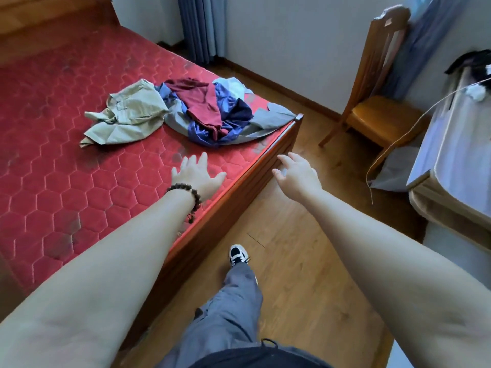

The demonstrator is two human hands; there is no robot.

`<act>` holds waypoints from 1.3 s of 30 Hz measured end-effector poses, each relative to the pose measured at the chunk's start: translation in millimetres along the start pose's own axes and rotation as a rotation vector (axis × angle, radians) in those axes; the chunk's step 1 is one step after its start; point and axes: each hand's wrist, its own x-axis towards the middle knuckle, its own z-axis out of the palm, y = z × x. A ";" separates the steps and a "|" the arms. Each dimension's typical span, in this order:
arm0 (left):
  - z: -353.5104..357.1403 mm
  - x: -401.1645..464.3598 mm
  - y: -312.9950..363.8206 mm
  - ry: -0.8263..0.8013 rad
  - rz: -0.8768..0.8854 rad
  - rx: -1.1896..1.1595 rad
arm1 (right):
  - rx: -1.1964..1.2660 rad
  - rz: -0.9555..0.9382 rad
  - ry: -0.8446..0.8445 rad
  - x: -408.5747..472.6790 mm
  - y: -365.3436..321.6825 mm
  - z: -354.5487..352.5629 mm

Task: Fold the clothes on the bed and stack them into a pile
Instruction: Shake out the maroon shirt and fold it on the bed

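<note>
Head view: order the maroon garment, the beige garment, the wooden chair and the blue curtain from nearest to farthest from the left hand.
From the left hand, open over the red mattress:
1. Maroon garment, ahead, atop the mixed heap.
2. Beige garment, ahead and to the left; too close to the maroon one to rank surely.
3. Wooden chair, off to the right on the floor.
4. Blue curtain, at the far wall.

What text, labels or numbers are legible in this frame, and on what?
None can be read.
Chair: a pale patch on the top rail, too blurred to tell whether it is a label.
Shoe: black-and-white markings, no letters visible.
Clothes: no print visible.
</note>
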 end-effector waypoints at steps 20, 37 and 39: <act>-62.7 303.7 -38.4 0.141 -0.344 -0.144 | -0.051 -0.398 -0.127 392.5 -122.3 6.4; -78.6 398.1 -89.2 0.203 -0.765 -0.136 | -0.096 -0.771 -0.320 561.9 -238.4 38.5; -73.9 408.8 -87.6 0.180 -0.797 -0.151 | -0.100 -0.787 -0.347 576.8 -242.0 43.9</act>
